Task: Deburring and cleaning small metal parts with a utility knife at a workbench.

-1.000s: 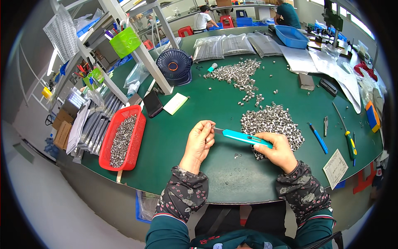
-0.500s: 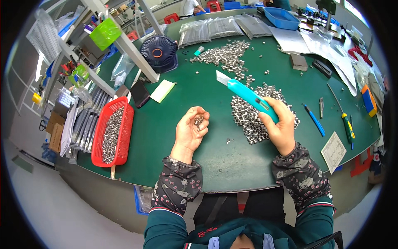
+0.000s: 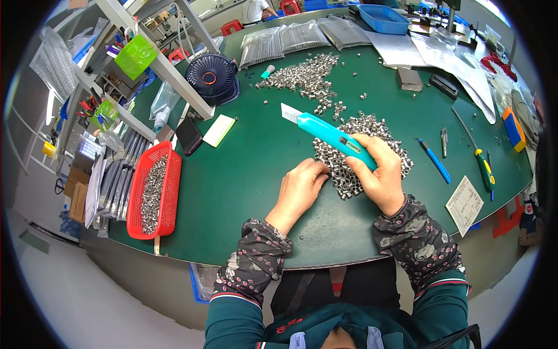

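My right hand (image 3: 381, 179) grips a turquoise utility knife (image 3: 332, 137), its blade out and pointing to the upper left. The knife is held above a pile of small metal rings (image 3: 367, 126) on the green table. At the pile's left edge, my left hand (image 3: 299, 191) is palm down with its fingers curled toward the rings. Its palm is hidden from here; small metal rings lay in it a moment ago. A second, looser spread of metal rings (image 3: 302, 74) lies farther back.
A red basket (image 3: 176, 195) of small metal parts stands at left. Behind it are a phone (image 3: 188, 136), a pale green notepad (image 3: 219, 130) and a dark fan (image 3: 211, 78). To the right lie a blue pen-like tool (image 3: 437, 164), a screwdriver (image 3: 484, 170) and a paper slip (image 3: 464, 205).
My left hand has moved right to the pile and turned from palm up to palm down. My right hand and the knife have shifted slightly left in the view.
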Motion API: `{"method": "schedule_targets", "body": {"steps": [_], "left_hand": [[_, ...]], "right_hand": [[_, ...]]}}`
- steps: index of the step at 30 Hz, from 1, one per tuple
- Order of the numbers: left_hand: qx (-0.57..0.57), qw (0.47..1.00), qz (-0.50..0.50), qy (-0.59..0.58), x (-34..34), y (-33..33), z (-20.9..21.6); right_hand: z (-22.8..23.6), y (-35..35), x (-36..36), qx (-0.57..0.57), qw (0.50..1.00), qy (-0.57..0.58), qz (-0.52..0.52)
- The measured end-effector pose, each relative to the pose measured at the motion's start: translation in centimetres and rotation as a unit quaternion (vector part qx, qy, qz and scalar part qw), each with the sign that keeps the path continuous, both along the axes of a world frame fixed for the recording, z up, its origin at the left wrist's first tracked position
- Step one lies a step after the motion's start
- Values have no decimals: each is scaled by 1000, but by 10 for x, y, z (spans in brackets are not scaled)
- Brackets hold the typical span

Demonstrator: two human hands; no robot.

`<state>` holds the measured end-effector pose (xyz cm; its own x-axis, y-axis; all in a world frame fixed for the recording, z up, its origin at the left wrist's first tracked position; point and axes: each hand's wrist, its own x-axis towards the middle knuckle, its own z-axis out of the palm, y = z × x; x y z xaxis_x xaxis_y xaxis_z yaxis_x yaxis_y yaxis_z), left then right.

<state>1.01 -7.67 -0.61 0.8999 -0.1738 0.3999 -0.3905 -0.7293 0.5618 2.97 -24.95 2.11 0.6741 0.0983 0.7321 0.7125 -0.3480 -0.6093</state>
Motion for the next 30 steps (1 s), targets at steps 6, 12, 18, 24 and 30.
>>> {"method": "schedule_targets", "body": {"steps": [6,12,18,24,30], "left_hand": [[43,998,26,-30,0,-1,-2],[37,998,43,-1,2,0,0],[21,999,29,-36,5,9,-3],[-663,703,-57,251,2,53,5],[-703,680,-47,204,2,64,11]], "right_hand": [[-1,1,0,0,1000,-8,13],[0,2,1,-4,1000,2,16],[2,2,1,-13,1000,7,15],[-2,-1,0,-49,998,30,27],[-5,0,-1,-90,991,83,53]]}}
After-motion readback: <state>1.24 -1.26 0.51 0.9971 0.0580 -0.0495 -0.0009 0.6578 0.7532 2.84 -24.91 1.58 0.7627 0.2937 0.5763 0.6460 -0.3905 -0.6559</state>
